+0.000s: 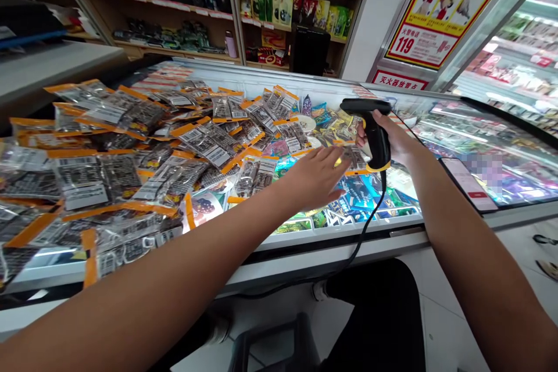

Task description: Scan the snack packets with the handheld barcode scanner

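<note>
Orange-edged packets (82,179) are lying in a loose heap over the glass top of the chest freezer (279,264), spreading from the far left nearly to the middle. From where I'm standing, the person is sitting close up to it, dark trousers (379,308) showing below the front edge and part of a grey stool (300,337) showing beneath. The right hand (400,138) is gripping a black barcode scanner (380,142), its fingers wrapping round the upright handle, with the scanner's head pointing leftward. A black cable (371,218) is running from the handle's yellow-trimmed foot down over the freezer's edge.

The left hand (317,179) is reaching out palm down, its fingers stretching long and slightly apart toward a single packet (358,164). That packet is lying between the two hands, just left of the scanner's handle; I can't tell whether the fingertips are pressing on it. Colourful wrapped goods (357,195) are showing through the glass underneath. Just right of the right forearm, a phone (468,185) is resting with its screen lit. Behind the freezer, wooden shelves (174,6) are holding boxes and bags, and a yellow-and-red poster (449,9) is hanging at the right.
</note>
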`<state>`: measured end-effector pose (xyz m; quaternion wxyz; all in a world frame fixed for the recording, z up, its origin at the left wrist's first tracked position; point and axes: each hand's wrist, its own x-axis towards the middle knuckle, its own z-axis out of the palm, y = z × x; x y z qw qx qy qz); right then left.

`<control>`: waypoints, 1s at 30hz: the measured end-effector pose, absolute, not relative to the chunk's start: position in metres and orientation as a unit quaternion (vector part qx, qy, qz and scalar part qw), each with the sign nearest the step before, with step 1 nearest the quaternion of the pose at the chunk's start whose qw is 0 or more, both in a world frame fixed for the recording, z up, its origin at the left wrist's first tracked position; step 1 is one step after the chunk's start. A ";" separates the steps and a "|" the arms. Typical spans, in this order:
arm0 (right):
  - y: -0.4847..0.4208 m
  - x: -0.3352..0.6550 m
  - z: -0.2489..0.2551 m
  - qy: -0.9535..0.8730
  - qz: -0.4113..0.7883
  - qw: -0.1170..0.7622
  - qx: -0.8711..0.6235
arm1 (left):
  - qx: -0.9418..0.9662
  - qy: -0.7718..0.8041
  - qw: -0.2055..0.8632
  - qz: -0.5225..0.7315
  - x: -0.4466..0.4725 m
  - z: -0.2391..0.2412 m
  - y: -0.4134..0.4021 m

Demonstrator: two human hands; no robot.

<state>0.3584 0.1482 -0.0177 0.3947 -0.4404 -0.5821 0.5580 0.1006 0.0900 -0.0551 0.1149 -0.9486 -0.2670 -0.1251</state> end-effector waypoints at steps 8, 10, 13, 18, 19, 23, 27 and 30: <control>0.141 0.358 -0.006 -0.552 0.590 0.353 -0.471 | -0.938 -0.324 0.085 -0.089 0.098 -0.058 0.098; 0.139 0.363 -0.004 -0.557 0.590 0.303 -0.500 | -0.927 -0.360 0.085 -0.070 0.093 -0.056 0.106; 0.135 0.367 -0.002 -0.572 0.599 0.240 -0.506 | -0.915 -0.392 0.080 -0.058 0.084 -0.055 0.116; 0.127 0.366 0.001 -0.599 0.597 0.195 -0.497 | -0.912 -0.400 0.073 -0.063 0.079 -0.059 0.122; 0.126 0.366 0.001 -0.605 0.591 0.194 -0.497 | -0.911 -0.400 0.076 -0.065 0.080 -0.060 0.123; 0.123 0.365 0.000 -0.626 0.579 0.192 -0.487 | -0.910 -0.402 0.079 -0.067 0.081 -0.062 0.123; 0.127 0.366 -0.002 -0.607 0.588 0.205 -0.495 | -0.909 -0.406 0.078 -0.056 0.081 -0.059 0.121; 0.142 0.376 -0.005 -0.561 0.543 0.334 -0.528 | -0.893 -0.435 0.101 -0.059 0.081 -0.055 0.121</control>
